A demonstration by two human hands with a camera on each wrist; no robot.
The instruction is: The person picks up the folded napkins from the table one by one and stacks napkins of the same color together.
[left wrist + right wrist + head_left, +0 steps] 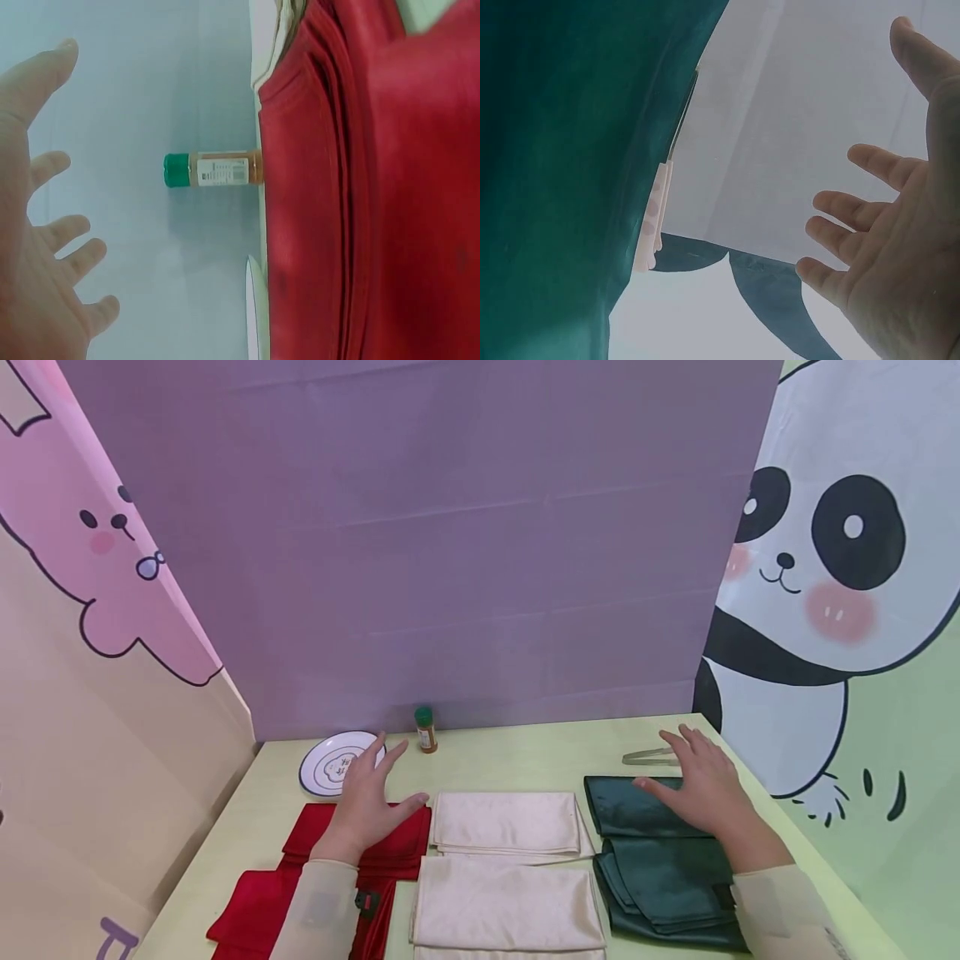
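Note:
My left hand hangs above the stack of folded red cloths, fingers spread and holding nothing. Behind its fingertips lies a white plate with a dark rim and printed lettering, partly covered by the hand in the head view. A small spice bottle with a green cap stands upright at the back; its label faces the left wrist camera. Over the folded dark green cloths my right hand is raised, empty, its thumb apart from the fingers. Tongs lie just beyond it, partly hidden by the fingers.
Folded cream cloths lie between the red and green ones, in two piles front to back. A purple backdrop rises from the back edge of the pale yellow table. Walls with a pink cartoon animal and a panda flank the sides.

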